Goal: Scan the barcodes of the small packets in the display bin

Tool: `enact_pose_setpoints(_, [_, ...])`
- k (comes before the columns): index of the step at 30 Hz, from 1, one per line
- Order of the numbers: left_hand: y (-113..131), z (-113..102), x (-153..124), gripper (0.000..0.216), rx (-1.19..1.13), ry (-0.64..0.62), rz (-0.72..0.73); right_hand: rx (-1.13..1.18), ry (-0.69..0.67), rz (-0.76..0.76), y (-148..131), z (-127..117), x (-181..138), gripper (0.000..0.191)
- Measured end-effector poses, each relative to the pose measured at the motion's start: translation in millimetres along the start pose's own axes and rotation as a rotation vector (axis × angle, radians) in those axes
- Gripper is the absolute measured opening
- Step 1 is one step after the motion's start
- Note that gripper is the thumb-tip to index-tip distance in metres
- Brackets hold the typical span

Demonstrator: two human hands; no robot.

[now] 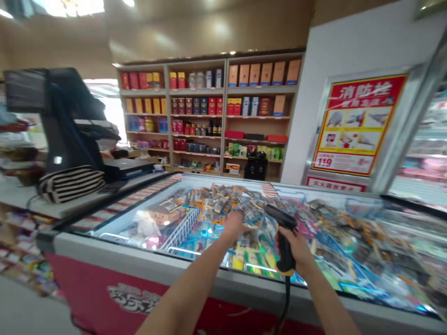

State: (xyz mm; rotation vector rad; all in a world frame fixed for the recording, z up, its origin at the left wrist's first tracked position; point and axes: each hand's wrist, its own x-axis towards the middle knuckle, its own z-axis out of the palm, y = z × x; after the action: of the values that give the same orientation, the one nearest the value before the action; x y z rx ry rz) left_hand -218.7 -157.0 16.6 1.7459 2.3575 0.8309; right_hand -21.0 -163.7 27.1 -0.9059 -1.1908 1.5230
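My right hand (295,244) is wrapped round the handle of a black and yellow barcode scanner (285,251), whose head points to the left and away from me. A dark cable hangs from the bottom of its grip. My left hand (234,224) reaches over the open part of a chest freezer (139,253) and is at a heap of small wrapped packets (220,200) with dark, orange and blue printing. Its fingers are blurred and partly hidden, so whether they grip a packet does not show. Yellow and green packets (249,259) lie below both hands.
A white wire basket divider (183,230) stands inside the freezer. Its glass lid (370,251) covers more packets on the right. To the left, a checkout terminal (66,121) and a striped pouch (71,184) sit on a counter. Shelves of boxes (195,106) line the back wall.
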Motion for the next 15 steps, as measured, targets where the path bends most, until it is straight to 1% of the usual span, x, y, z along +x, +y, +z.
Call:
enact_pose_setpoints(1, [0.7,-0.1,2.2,0.024,-0.015,-0.034,-0.012,-0.016,0.008,0.011,1.7,-1.8,-2.3,0.028])
enact_pose_setpoints(2, [1.9,-1.1,2.3,0.017,-0.042,-0.045,-0.020,-0.019,0.012,0.024,3.6,-3.0,-3.9,0.028])
enact_pose_setpoints(3, [3.0,-2.7,0.0,0.015,-0.074,-0.016,-0.007,-0.007,0.016,0.038,5.4,-3.8,-4.9,0.029])
enact_pose_setpoints(4, [3.5,-4.6,-4.7,0.018,-0.104,0.031,0.031,0.020,0.017,0.052,7.3,-4.0,-5.5,0.029])
enact_pose_setpoints(6, [0.7,-8.6,-20.0,0.029,-0.145,0.134,0.185,0.090,0.016,0.078,10.9,-2.8,-5.8,0.028])
enact_pose_setpoints(7, [-2.8,-10.7,-29.4,0.036,-0.158,0.158,0.259,0.116,0.014,0.094,12.6,-1.5,-5.7,0.027])
enact_pose_setpoints(8, [-7.5,-12.8,-38.9,0.040,-0.169,0.182,0.274,0.133,0.012,0.108,14.0,0.1,-5.5,0.027])
enact_pose_setpoints(9, [-12.9,-15.0,-47.9,0.042,-0.176,0.192,0.236,0.141,0.007,0.122,15.2,1.9,-5.3,0.026])
enact_pose_setpoints(11, [-23.8,-19.3,-62.3,0.048,-0.152,0.140,0.109,0.147,-0.006,0.147,16.8,5.9,-4.9,0.026])
enact_pose_setpoints(12, [-28.5,-21.4,-66.9,0.052,-0.117,0.087,0.052,0.154,-0.009,0.153,17.2,8.0,-4.8,0.025])
enact_pose_setpoints(14, [-35.4,-24.9,-70.9,0.059,-0.019,-0.036,-0.015,0.174,-0.006,0.154,17.5,12.2,-5.0,0.024])
enact_pose_setpoints(15, [-37.8,-26.2,-70.4,0.061,0.020,-0.074,-0.044,0.180,-0.002,0.152,17.4,14.4,-5.4,0.024])
